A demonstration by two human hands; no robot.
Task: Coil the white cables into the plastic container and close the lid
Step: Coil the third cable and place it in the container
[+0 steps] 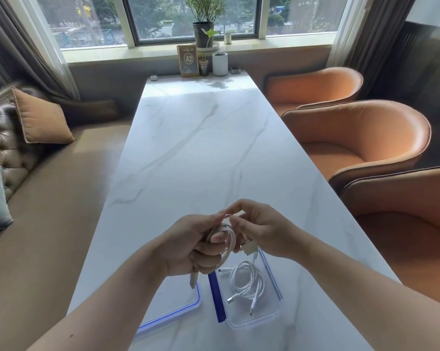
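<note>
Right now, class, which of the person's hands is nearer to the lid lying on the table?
Left. The left hand hovers just above and beyond the lid, gripping the cable coil. The right hand is farther right, above the open container.

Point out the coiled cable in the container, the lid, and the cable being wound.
coiled cable [246, 282], head view, middle of loops.
lid [173, 304], head view, clear panel near blue rim.
cable being wound [230, 240], head view, loop beside left hand's fingers.

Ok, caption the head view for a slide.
Both hands coil a white cable above an open container holding another.
</note>
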